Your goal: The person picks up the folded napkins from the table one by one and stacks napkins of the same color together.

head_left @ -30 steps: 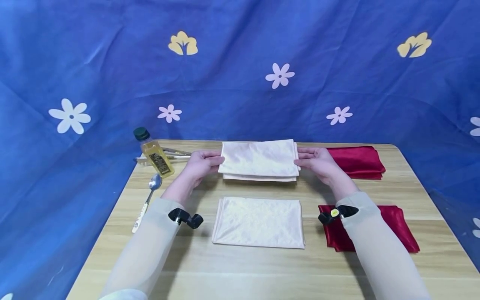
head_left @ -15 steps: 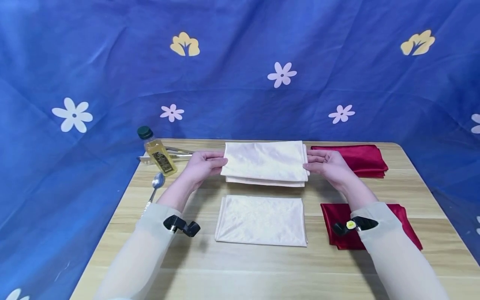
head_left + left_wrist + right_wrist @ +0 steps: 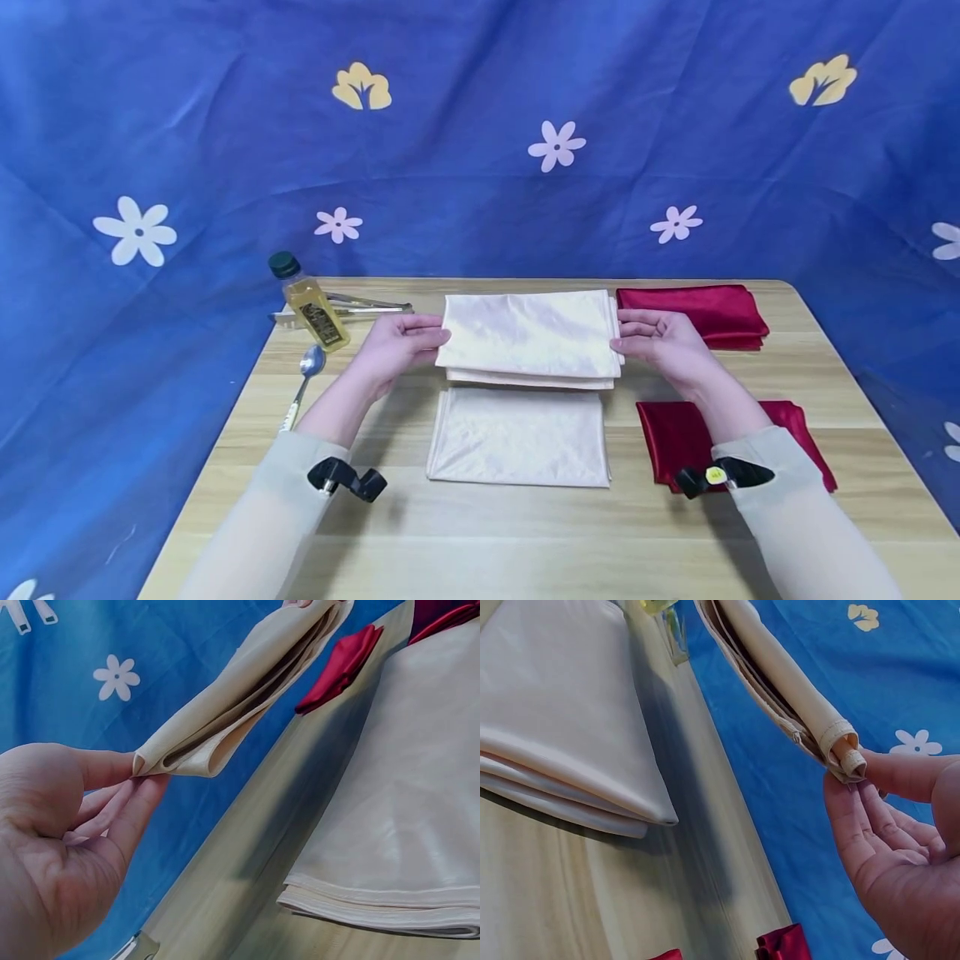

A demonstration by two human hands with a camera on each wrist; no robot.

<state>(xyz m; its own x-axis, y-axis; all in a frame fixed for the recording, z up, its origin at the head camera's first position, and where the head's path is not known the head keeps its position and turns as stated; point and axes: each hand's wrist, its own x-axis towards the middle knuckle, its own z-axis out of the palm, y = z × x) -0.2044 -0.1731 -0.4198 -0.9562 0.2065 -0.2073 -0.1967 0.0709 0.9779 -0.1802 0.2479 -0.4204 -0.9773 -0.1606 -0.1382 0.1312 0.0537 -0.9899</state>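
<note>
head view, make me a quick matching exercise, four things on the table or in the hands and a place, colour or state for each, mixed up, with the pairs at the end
Things:
1. bottle
2. farther pale cloth
3. spoon
4. nearer pale cloth

Descriptions:
A. folded, lying on the table
B. metal bowl, white handle
C. pinched at its ends by the left hand and right hand
D. dark green cap

Pairs: 1-D, 2-C, 3-B, 4-A
</note>
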